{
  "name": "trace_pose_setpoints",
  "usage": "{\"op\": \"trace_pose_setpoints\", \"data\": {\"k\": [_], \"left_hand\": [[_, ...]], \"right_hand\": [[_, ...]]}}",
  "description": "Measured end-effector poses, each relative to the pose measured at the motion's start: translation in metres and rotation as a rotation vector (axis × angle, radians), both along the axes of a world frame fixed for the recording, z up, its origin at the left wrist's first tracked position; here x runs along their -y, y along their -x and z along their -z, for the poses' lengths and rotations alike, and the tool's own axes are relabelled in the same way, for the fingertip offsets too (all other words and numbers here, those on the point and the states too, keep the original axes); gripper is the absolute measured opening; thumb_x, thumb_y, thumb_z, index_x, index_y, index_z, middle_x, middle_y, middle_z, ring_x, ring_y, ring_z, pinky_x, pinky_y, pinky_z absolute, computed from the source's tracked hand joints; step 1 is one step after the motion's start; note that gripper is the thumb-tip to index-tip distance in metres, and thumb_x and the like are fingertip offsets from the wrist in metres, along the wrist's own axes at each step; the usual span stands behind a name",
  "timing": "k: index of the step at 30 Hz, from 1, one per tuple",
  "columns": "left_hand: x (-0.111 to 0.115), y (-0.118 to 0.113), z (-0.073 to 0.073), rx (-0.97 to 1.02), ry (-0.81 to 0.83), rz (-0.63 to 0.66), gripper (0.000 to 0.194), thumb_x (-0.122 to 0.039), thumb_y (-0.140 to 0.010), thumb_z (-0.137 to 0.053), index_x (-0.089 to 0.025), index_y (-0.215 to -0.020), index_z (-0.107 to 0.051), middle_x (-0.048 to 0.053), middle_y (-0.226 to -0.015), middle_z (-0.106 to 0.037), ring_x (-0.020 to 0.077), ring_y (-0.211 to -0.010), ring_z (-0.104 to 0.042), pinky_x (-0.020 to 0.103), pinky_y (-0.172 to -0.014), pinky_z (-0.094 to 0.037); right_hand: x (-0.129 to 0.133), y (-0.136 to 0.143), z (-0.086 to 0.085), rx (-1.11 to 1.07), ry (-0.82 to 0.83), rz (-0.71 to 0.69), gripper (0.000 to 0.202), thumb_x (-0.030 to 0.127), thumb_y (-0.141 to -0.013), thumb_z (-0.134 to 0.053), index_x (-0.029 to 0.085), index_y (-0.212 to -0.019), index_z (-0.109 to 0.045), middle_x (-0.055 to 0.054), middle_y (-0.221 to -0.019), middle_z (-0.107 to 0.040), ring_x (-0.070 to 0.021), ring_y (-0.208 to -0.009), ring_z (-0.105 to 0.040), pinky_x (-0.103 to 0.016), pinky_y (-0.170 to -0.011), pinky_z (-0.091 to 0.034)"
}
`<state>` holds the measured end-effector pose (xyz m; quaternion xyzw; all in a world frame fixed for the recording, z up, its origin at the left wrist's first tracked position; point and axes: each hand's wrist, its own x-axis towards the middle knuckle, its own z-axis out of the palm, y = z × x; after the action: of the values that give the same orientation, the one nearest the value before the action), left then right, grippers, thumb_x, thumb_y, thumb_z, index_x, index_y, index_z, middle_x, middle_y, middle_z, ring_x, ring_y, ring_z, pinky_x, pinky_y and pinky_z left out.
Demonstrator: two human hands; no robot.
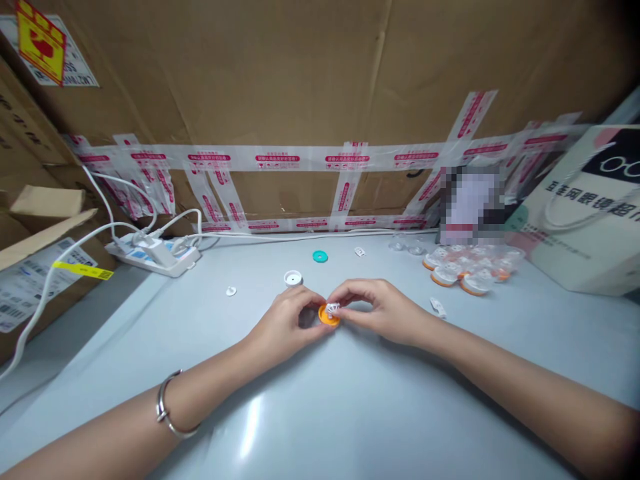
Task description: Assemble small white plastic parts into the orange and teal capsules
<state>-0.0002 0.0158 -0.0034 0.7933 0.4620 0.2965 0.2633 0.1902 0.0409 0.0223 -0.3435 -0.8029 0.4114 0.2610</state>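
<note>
Fingers [319,332] (left) around orange disc [327,320]

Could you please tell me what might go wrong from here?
The small white part in the right grip could slip or tilt, as it is tiny and held at the orange disc. The white cap sits right behind the left grip, so a knuckle might knock it. The loose white piece lies close to the right forearm and could be brushed aside.
</note>
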Motion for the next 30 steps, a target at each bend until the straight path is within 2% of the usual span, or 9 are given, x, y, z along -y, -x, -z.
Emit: {"op": "trace_pose_setpoints", "data": {"k": [10,14,20,22,23,25,27,28,30], "left_hand": [[-0.004,0.000,0.001,-0.043,-0.025,0.034,0.022,-0.031,-0.075,-0.060,-0.018,-0.092,-0.063,0.004,-0.082,-0.060,0.0167,-0.076,-0.053,0.029,-0.070,-0.041],[-0.005,0.000,0.001,-0.042,-0.042,0.059,0.023,-0.030,-0.075,-0.060,-0.018,-0.094,-0.063,0.004,-0.084,-0.062,0.0172,-0.079,-0.055,0.029,-0.073,-0.042],[-0.007,0.002,0.000,-0.028,-0.044,0.056,0.022,-0.029,-0.074,-0.060,-0.017,-0.092,-0.062,0.004,-0.082,-0.062,0.0161,-0.075,-0.056,0.028,-0.070,-0.043],[-0.008,0.003,0.000,-0.030,-0.024,0.058,0.023,-0.029,-0.073,-0.061,-0.017,-0.093,-0.062,0.004,-0.085,-0.062,0.0164,-0.077,-0.056,0.029,-0.072,-0.044],[-0.008,0.004,0.001,-0.028,-0.010,0.061,0.024,-0.029,-0.073,-0.061,-0.018,-0.094,-0.062,0.004,-0.087,-0.063,0.0168,-0.080,-0.057,0.030,-0.075,-0.044],[-0.009,0.005,0.002,-0.020,0.019,0.069,0.026,-0.028,-0.071,-0.062,-0.018,-0.096,-0.062,0.005,-0.092,-0.063,0.0176,-0.084,-0.057,0.032,-0.079,-0.043],[-0.010,0.006,0.002,-0.008,0.040,0.078,0.026,-0.026,-0.071,-0.062,-0.018,-0.096,-0.061,0.005,-0.093,-0.064,0.0175,-0.086,-0.057,0.033,-0.082,-0.044],[-0.011,0.006,0.003,0.000,0.046,0.080,0.026,-0.025,-0.071,-0.062,-0.018,-0.096,-0.061,0.005,-0.093,-0.064,0.0173,-0.086,-0.057,0.033,-0.082,-0.044],[-0.011,0.006,0.003,0.011,0.053,0.082,0.027,-0.025,-0.071,-0.061,-0.018,-0.097,-0.061,0.005,-0.093,-0.064,0.0169,-0.085,-0.058,0.032,-0.081,-0.044]], "right_hand": [[-0.002,0.001,0.010,-0.009,-0.169,-0.017,0.008,0.020,-0.077,-0.058,0.017,-0.080,-0.065,-0.005,-0.085,-0.067,-0.0145,-0.079,-0.062,-0.028,-0.076,-0.049],[0.000,0.001,0.014,-0.016,-0.180,-0.019,0.008,0.020,-0.077,-0.057,0.017,-0.081,-0.064,-0.005,-0.085,-0.067,-0.0148,-0.079,-0.062,-0.028,-0.075,-0.049],[0.002,0.003,0.006,-0.013,-0.204,-0.004,0.016,0.025,-0.077,-0.059,0.019,-0.090,-0.066,-0.005,-0.090,-0.068,-0.0155,-0.083,-0.062,-0.030,-0.078,-0.049],[-0.005,-0.005,-0.004,-0.014,-0.261,0.072,0.026,0.030,-0.073,-0.064,0.021,-0.097,-0.065,-0.004,-0.095,-0.068,-0.0171,-0.088,-0.062,-0.031,-0.082,-0.048],[-0.012,-0.011,-0.010,-0.023,-0.298,0.154,0.031,0.033,-0.072,-0.066,0.021,-0.100,-0.064,-0.005,-0.097,-0.068,-0.0182,-0.089,-0.062,-0.033,-0.083,-0.048],[-0.032,-0.032,-0.024,-0.034,-0.359,0.384,0.032,0.040,-0.077,-0.059,0.021,-0.102,-0.063,-0.005,-0.099,-0.068,-0.0197,-0.090,-0.062,-0.035,-0.083,-0.048],[-0.058,-0.059,-0.034,0.081,-0.412,0.564,0.032,0.043,-0.078,-0.055,0.021,-0.099,-0.064,-0.007,-0.100,-0.067,-0.0221,-0.090,-0.062,-0.038,-0.083,-0.048],[-0.071,-0.073,-0.037,0.183,-0.425,0.617,0.031,0.042,-0.077,-0.056,0.021,-0.097,-0.065,-0.007,-0.099,-0.067,-0.0239,-0.089,-0.062,-0.041,-0.083,-0.048],[-0.095,-0.097,-0.037,0.278,-0.410,0.614,0.029,0.036,-0.066,-0.068,0.019,-0.089,-0.067,-0.010,-0.097,-0.067,-0.0301,-0.093,-0.061,-0.047,-0.086,-0.045]]}}
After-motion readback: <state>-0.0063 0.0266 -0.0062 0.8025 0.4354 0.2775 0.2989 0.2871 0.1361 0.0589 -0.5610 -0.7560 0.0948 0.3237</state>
